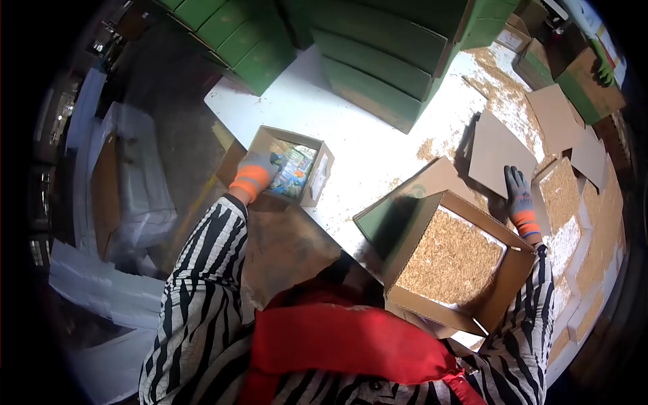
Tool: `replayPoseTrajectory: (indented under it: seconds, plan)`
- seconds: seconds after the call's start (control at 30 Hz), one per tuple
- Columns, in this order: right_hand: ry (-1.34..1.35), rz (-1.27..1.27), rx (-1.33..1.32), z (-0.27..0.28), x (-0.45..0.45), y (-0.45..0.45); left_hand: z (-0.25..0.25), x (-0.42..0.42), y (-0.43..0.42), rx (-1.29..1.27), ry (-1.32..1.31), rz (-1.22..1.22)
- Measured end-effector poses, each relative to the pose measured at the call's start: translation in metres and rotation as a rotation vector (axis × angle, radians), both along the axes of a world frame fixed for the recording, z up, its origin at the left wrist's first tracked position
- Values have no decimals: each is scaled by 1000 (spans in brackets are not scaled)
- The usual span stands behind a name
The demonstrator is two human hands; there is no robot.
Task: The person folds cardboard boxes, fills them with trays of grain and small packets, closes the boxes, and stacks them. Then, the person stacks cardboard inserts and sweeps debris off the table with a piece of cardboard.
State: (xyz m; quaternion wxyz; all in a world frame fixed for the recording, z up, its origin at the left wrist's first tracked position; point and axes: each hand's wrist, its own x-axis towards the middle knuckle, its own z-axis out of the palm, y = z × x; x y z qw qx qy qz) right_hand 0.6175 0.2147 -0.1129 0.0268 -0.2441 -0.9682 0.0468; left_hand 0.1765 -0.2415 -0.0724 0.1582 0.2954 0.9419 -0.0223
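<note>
My left hand (255, 174), in a grey and orange glove, grips the left side of a small open cardboard box (322, 177). Its fingertips reach over the wall beside colourful printed packets (294, 169) inside. The box stands at the table's edge, partly overhanging it. My right hand (518, 192), gloved the same way, lies over the edge of a flat cardboard piece (496, 152) with fingers stretched out; its thumb is hidden. Close to my body, a larger open carton (432, 202) shows a layer of brown flakes (449, 260) inside.
Stacked green boxes (378, 74) rise at the back of the white table (270, 108). Loose brown flakes and flake-covered cardboard (560, 192) lie on the right. A person's green-gloved hand (603, 64) appears at far right. Plastic-wrapped material (138, 169) stands at left.
</note>
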Motion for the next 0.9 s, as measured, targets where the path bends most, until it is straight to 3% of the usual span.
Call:
replayPoseTrajectory:
  seconds: [0.07,0.17,0.23,0.3,0.37,0.43,0.47,0.5,0.57,0.67,0.7,0.77,0.87,0.9]
  plan:
    - [75,-12,2,23,10,9,14,7,6,15,95,-11]
    - [342,-243,114,90,30,-5,29,28,15,457,82,-36]
    - [487,-403,165,139,40,-41,79,83,48,865,-24,-386]
    - [535,-201,298,191,33,-102,114,163,84,819,75,-726]
    - [388,-86,440,214,35,-160,94,226,104,738,169,-1101]
    - [299,-90,345,214,33,-221,94,258,98,637,-93,-953]
    - [224,-6,327,197,37,-236,64,262,92,920,-202,-652]
    - [156,37,197,182,38,-250,55,254,95,1181,-465,-544]
    - [-53,23,-257,145,44,-261,40,256,87,1214,-794,-278]
    - [-17,59,-543,108,60,-251,23,253,79,1206,-1236,156]
    - [-16,32,-565,126,61,-248,16,250,76,1044,-1286,38]
    - [46,-17,-641,167,74,-242,37,253,80,993,-1055,-325]
    - [531,-455,-1000,175,132,-211,35,231,81,690,-540,-856]
    - [750,-662,-1123,163,145,-202,15,242,83,682,-640,-572]
